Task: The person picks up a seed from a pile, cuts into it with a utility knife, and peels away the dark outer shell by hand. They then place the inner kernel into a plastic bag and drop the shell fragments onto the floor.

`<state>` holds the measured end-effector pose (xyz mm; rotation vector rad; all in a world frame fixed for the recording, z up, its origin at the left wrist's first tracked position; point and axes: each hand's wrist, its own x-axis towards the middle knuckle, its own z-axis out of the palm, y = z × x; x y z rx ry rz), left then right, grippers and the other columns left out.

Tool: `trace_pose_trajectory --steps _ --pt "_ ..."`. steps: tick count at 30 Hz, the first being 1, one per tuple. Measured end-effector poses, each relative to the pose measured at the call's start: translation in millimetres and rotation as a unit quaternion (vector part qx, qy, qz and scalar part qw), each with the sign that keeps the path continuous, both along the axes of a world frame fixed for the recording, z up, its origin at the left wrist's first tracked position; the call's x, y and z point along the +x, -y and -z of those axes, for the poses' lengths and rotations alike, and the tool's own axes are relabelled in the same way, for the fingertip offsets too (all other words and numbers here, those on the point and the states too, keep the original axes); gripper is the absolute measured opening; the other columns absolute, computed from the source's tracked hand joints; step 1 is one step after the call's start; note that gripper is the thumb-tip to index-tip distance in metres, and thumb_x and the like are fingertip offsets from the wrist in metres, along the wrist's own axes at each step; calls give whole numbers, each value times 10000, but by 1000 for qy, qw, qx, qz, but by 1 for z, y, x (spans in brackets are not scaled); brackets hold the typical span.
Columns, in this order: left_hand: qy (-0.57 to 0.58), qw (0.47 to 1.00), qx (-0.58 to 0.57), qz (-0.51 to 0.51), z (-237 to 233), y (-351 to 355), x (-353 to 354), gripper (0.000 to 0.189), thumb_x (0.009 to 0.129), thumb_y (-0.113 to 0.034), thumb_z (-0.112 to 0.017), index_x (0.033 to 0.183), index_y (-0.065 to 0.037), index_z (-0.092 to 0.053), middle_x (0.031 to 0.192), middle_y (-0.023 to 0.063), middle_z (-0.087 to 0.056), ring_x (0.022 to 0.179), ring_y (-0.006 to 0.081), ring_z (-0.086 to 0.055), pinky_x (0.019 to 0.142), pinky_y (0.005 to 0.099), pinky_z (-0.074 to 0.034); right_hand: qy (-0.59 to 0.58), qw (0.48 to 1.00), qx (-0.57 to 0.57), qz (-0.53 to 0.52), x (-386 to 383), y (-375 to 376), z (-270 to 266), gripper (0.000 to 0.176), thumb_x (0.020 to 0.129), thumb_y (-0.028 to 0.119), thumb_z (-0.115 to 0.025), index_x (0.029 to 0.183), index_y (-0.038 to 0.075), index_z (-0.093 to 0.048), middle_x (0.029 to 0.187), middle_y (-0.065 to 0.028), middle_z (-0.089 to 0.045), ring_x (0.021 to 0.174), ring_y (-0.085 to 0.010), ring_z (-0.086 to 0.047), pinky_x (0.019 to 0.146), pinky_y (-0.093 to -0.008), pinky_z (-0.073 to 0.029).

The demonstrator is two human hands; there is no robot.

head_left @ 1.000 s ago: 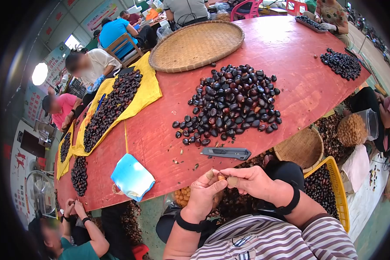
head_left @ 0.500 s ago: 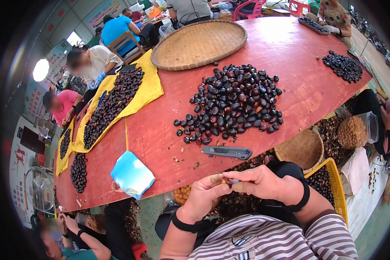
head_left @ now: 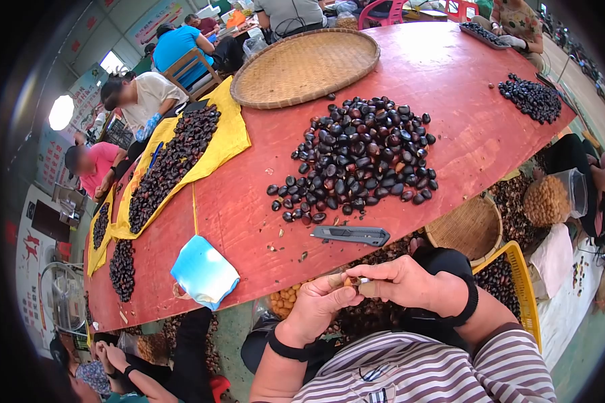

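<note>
My left hand (head_left: pixel 321 302) pinches a small nut (head_left: pixel 349 283) with an orange-yellow kernel partly showing, just beyond the table's near edge. My right hand (head_left: pixel 410 283) is closed close against it, its fingertips meeting those of the left. A small shiny bit shows between the right thumb and forefinger, too small to name. Ahead of both hands, a grey utility knife (head_left: pixel 351 235) lies on the red table (head_left: pixel 269 144). Behind the knife is a large heap of dark, glossy nuts (head_left: pixel 370 151).
A blue-and-white face mask (head_left: pixel 205 272) hangs over the near edge. At the back lies a wide round woven tray (head_left: pixel 306 67); nuts cover a yellow sack (head_left: pixel 232 138) at left. On my right stand a basket (head_left: pixel 465 232) and yellow crate (head_left: pixel 528 295). Several people sit around.
My hands stay together in nearly the same place, with slightly more of the orange kernel and a shiny bit showing. The person at lower left has shifted their hands and head.
</note>
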<state>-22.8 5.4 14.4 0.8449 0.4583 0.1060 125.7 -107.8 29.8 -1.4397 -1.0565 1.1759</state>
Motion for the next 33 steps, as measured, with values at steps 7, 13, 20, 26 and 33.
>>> trace_pose_trajectory --steps 7,13,20,26,33 --pt "2 998 59 -9 -2 3 3 247 778 -32 -540 1018 24 -527 928 61 -564 805 107 -548 737 211 -458 -38 999 18 35 -4 -1 8 252 771 40 -551 1022 60 -566 843 -60 -619 760 -65 -548 681 -202 -449" --pt "-11 991 134 -16 -3 4 1 255 773 -17 -545 1021 35 -529 902 65 -581 780 107 -559 710 204 -460 -87 995 -3 46 -5 -3 8 233 767 40 -559 996 73 -588 759 -9 -604 642 -34 -501 594 -183 -433" --pt "-17 979 197 43 0 13 -6 237 764 1 -554 998 38 -547 861 41 -592 756 83 -555 699 187 -457 -48 996 -55 54 7 -5 10 202 775 87 -560 972 84 -603 695 18 -581 528 -29 -450 502 -180 -410" --pt "16 998 17 -54 -3 -1 0 253 773 13 -520 1025 -14 -512 975 84 -546 889 185 -557 772 259 -461 -62 991 -43 109 18 -2 19 241 791 125 -538 1024 63 -552 637 37 -519 515 -18 -435 470 -166 -380" --pt "16 998 12 -67 1 0 0 255 769 13 -527 1022 -18 -514 958 64 -545 877 160 -557 763 246 -456 6 994 17 110 -2 -2 29 180 778 107 -549 949 55 -571 614 1 -512 533 -39 -452 478 -200 -383"
